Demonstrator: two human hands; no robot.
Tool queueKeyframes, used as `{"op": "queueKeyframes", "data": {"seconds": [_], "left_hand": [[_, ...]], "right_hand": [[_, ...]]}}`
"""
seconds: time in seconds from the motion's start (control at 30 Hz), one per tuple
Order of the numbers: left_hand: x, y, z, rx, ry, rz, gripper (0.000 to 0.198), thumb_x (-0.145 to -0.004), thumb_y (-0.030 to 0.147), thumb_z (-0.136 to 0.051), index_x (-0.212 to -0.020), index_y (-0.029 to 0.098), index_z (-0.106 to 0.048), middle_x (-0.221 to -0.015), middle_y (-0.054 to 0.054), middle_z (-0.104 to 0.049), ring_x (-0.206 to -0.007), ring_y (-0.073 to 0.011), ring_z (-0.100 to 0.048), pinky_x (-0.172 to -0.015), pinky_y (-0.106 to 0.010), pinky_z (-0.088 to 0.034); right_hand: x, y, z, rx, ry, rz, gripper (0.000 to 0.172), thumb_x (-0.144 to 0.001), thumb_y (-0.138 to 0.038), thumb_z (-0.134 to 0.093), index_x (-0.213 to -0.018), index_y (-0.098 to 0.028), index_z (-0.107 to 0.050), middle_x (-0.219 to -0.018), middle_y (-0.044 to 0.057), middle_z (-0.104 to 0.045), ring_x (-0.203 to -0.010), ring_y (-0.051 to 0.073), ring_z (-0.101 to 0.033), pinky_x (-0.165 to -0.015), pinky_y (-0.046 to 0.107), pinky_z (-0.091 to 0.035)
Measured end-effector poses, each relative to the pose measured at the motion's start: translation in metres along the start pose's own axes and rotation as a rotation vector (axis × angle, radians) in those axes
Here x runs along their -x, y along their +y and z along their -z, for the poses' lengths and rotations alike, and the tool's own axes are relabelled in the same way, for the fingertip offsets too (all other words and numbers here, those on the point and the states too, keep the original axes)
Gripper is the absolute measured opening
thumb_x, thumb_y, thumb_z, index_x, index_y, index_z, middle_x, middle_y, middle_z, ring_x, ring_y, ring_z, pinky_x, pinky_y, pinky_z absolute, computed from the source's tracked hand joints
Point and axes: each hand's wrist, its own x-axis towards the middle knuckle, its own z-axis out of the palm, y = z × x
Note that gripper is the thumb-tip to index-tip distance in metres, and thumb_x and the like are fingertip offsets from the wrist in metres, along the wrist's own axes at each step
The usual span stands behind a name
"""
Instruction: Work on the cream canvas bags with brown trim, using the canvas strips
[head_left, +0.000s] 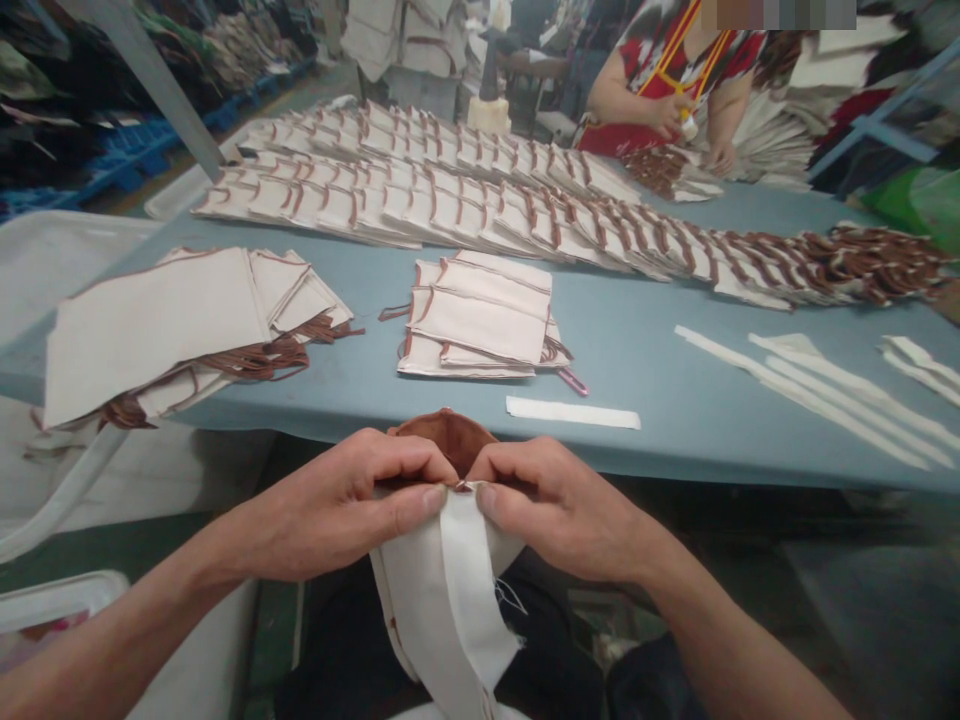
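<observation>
Both of my hands pinch the top edge of a cream fabric pouch with a brown lining, held over my lap at the table's near edge. My left hand grips the edge from the left, thumb in front. From the other side my right hand does the same, with only a small gap between the thumbs. A white fabric strip hangs down from the pinched spot, its end frayed with loose threads. Just beyond my hands lies a small stack of cream pouches, and a pink tool pokes out beside it.
A blue-covered table spans the view. Long overlapping rows of brown-edged pouches run across its back. At left is another pouch pile with brown cords; white strips lie nearby and at right. A co-worker stands across the table.
</observation>
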Motion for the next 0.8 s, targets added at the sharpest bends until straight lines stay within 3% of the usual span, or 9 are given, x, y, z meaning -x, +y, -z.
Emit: {"op": "queueKeyframes", "data": {"seconds": [0.2,0.37,0.53,0.7,0.8], "left_hand": [[-0.003,0.003,0.002,-0.032,-0.012,0.015,0.023,-0.097,0.022,-0.052,-0.090,0.015,-0.073,-0.075,0.000,-0.067,-0.067,-0.0125,-0.055,-0.059,-0.021,-0.040],[-0.007,0.005,0.000,0.014,-0.029,0.027,0.017,-0.092,0.025,-0.057,-0.088,0.015,-0.070,-0.080,0.001,-0.066,-0.075,-0.0133,-0.058,-0.067,-0.020,-0.044],[-0.012,0.005,-0.006,0.042,-0.014,0.145,0.033,-0.096,0.038,-0.057,-0.073,0.015,-0.063,-0.065,0.006,-0.048,-0.059,-0.0091,-0.041,-0.052,-0.020,-0.031],[-0.012,0.001,-0.008,0.095,-0.045,0.193,0.027,-0.094,0.032,-0.057,-0.075,0.014,-0.063,-0.067,0.005,-0.047,-0.061,-0.0093,-0.040,-0.053,-0.020,-0.030],[-0.009,-0.002,-0.008,0.154,-0.082,0.214,0.032,-0.096,0.039,-0.055,-0.076,0.014,-0.061,-0.066,0.005,-0.042,-0.059,-0.0090,-0.035,-0.050,-0.020,-0.027]], "right_hand": [[-0.001,0.003,0.004,-0.014,-0.001,0.029,0.014,-0.084,-0.019,-0.050,-0.074,-0.017,-0.060,-0.066,-0.003,-0.053,-0.060,0.011,-0.045,-0.054,0.023,-0.033],[-0.001,0.006,0.004,-0.029,-0.007,0.014,0.011,-0.082,-0.023,-0.054,-0.075,-0.018,-0.060,-0.064,-0.005,-0.048,-0.058,0.010,-0.041,-0.052,0.023,-0.029],[-0.002,0.009,0.002,0.074,0.047,0.068,0.010,-0.079,-0.018,-0.058,-0.070,-0.018,-0.054,-0.063,-0.006,-0.046,-0.058,0.009,-0.039,-0.055,0.023,-0.028],[-0.002,0.010,0.002,0.068,0.054,0.111,0.008,-0.078,-0.013,-0.055,-0.079,-0.019,-0.060,-0.072,-0.004,-0.058,-0.065,0.012,-0.049,-0.061,0.024,-0.037],[0.000,0.014,0.002,0.027,0.181,0.170,0.020,-0.078,-0.012,-0.053,-0.094,-0.018,-0.063,-0.089,0.001,-0.067,-0.081,0.016,-0.060,-0.075,0.027,-0.047]]}}
